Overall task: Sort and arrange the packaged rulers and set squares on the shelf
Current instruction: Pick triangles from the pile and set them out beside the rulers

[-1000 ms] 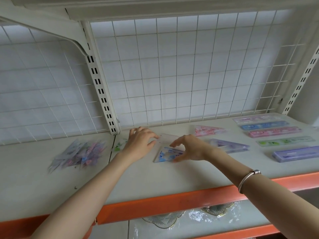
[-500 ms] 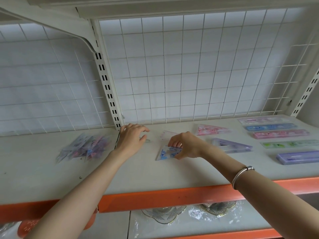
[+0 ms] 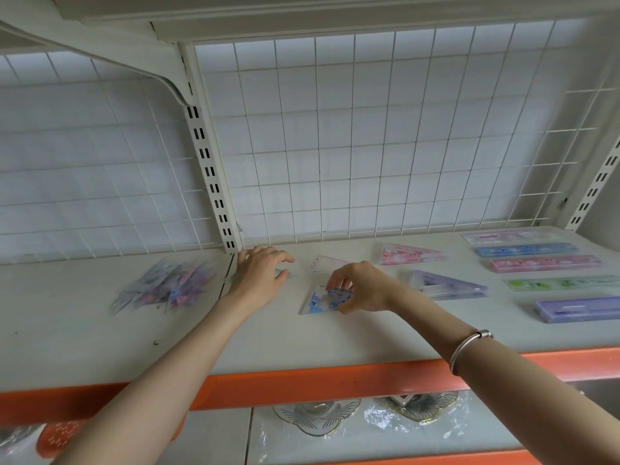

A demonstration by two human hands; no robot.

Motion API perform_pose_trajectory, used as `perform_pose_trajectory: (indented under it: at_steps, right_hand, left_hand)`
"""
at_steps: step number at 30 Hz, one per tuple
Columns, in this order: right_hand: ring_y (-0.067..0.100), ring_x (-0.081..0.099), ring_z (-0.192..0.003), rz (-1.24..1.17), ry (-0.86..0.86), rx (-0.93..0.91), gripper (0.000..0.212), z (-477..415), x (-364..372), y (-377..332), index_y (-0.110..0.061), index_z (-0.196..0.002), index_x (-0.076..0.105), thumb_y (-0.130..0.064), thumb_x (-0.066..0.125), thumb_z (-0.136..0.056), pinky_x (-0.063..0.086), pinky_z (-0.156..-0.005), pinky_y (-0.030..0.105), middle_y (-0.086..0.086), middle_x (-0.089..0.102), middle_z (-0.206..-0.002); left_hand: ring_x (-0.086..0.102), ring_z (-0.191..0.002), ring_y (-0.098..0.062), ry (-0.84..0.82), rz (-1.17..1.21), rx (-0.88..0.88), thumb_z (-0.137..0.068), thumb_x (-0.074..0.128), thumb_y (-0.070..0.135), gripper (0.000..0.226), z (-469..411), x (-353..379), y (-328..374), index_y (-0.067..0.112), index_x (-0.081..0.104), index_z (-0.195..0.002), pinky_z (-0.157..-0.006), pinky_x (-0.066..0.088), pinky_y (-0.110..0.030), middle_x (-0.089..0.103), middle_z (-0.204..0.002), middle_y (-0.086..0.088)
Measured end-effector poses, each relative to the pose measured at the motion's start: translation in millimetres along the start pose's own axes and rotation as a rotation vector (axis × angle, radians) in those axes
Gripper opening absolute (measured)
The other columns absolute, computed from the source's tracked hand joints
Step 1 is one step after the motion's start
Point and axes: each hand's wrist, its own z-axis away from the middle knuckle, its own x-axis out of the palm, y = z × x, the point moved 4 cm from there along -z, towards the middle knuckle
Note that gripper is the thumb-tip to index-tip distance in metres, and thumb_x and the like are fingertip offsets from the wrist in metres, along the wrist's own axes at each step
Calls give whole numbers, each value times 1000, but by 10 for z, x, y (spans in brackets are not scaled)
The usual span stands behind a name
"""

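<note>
I see the blue set square packet [image 3: 317, 302] lying flat on the middle of the shelf [image 3: 285, 344], its right end pinched between the curled fingers and thumb of the right hand [image 3: 360, 290]. The left hand [image 3: 260, 276] is just left of it and apart from it, palm down, fingers loosely spread and gripping nothing. A loose pile of packets [image 3: 164, 286] lies farther left, and a purple set square [image 3: 446, 285] lies to the right.
</note>
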Motion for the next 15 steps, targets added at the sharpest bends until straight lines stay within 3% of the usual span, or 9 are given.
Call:
perform_pose_trajectory:
  at_steps: [4,9,15]
  right_hand:
    - [12,53,-97,-41,44,26,40,96,-132,89,-20,-109,66,-20,78,-71,48,-88,31,1,58,-112]
    - [9,53,-105,-12,122,106,39,327,-462,402,-26,-111,65,-26,76,-74,42,-91,24,-6,58,-109]
    - [10,52,-106,56,92,234,62,657,-752,864,-20,-123,60,-27,84,-66,41,-93,23,-3,60,-122]
  left_hand:
    - [43,-123,-14,-16,-2,46,-96,51,30,27,-102,19,193,30,60,-121,-102,18,-30,57,-129,10]
    - [40,-123,-13,-66,30,171,-95,52,37,28,-261,115,680,29,60,-121,-103,17,-30,55,-128,9]
    - [39,-126,-15,-167,52,359,-90,59,43,41,-415,353,1432,25,58,-126,-102,19,-26,53,-132,6]
